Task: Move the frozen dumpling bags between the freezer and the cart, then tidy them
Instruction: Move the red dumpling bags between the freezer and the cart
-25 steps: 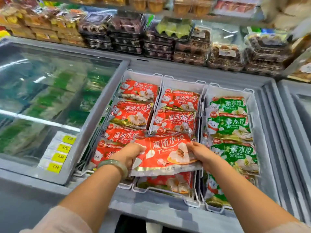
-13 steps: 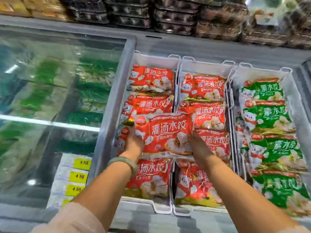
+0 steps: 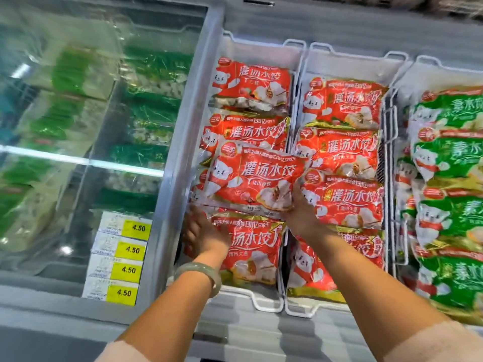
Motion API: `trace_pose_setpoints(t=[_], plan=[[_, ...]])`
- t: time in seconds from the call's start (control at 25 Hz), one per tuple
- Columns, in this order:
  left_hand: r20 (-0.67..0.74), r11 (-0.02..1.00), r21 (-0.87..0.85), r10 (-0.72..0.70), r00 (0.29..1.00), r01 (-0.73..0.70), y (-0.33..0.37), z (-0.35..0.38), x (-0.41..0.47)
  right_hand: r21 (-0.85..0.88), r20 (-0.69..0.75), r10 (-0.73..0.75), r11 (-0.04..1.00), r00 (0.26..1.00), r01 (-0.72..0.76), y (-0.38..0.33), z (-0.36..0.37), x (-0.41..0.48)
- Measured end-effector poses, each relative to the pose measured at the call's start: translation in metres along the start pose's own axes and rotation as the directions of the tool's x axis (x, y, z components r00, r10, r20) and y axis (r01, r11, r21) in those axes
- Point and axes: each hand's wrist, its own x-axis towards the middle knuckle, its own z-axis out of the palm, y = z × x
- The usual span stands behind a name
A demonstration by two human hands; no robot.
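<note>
Head view shows an open chest freezer point(image 3: 339, 22) with three white wire baskets side by side. One red dumpling bag point(image 3: 251, 178) lies tilted on top of the stacked red bags in the left basket point(image 3: 266, 307), and its right corner reaches over the divider towards the middle basket point(image 3: 308, 312). The right hand point(image 3: 303, 215) grips the bag's lower right corner, thumb on top. The left hand point(image 3: 202, 231) sits at the bag's lower left edge over the bag beneath; motion blur prevents telling whether it holds or merely touches. The cart is out of view. Judged step: seating this bag in its row. Risks noted: with firm hold confirmed on one corner only, the slick film may slide off the sloping stack. Left askew, the bag would straddle two baskets and spoil the row. Pushing down could drag the corner against the wire divider and snag the film. The green bags point(image 3: 449, 158) in the right basket are well apart and not at risk.
</note>
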Motion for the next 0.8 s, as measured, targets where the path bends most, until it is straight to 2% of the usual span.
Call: trace_pose_setpoints(t=[0.08, 0.12, 0.16, 0.24, 0.32, 0.44, 0.64, 0.72, 0.8], plan=[[-0.016, 0.991, -0.080, -0.106, 0.994, 0.104, -0.003, 0.004, -0.006, -0.013, -0.281, 0.034, 0.999, 0.959, -0.039, 0.010, 0.000, -0.017], [-0.015, 0.982, -0.117, -0.151, 0.988, 0.149, -0.005, 0.006, -0.006, 0.019, -0.323, 0.082, 0.997, 0.943, -0.080, 0.012, 0.004, -0.027], [-0.017, 0.971, -0.147, -0.192, 0.981, 0.188, -0.007, 0.007, -0.005, 0.004, -0.265, 0.112, 0.993, 0.958, -0.115, 0.011, 0.008, -0.037], [-0.020, 0.947, -0.197, -0.264, 0.964, 0.255, -0.014, 0.008, -0.004, -0.178, -0.021, 0.134, 0.975, 0.991, -0.135, 0.011, 0.023, -0.052], [-0.024, 0.936, -0.194, -0.304, 0.952, 0.294, -0.021, 0.010, -0.004, -0.214, 0.106, 0.181, 0.964, 0.978, -0.155, 0.009, 0.036, -0.059], [-0.083, 0.956, -0.118, -0.280, 0.956, 0.270, -0.025, 0.013, -0.013, -0.123, 0.143, 0.224, 0.971, 0.964, -0.207, 0.011, 0.057, -0.070], [-0.203, 0.973, 0.063, -0.205, 0.957, 0.222, -0.023, 0.007, -0.016, 0.091, 0.133, 0.148, 0.983, 0.980, -0.160, 0.010, 0.069, -0.073], [-0.198, 0.970, 0.080, -0.209, 0.958, 0.229, -0.023, 0.004, -0.016, 0.053, 0.122, 0.169, 0.983, 0.978, -0.177, 0.012, 0.064, -0.070], [-0.176, 0.975, 0.085, -0.190, 0.966, 0.208, -0.023, 0.004, -0.014, -0.101, 0.135, 0.235, 0.970, 0.963, -0.223, 0.014, 0.060, -0.065]])
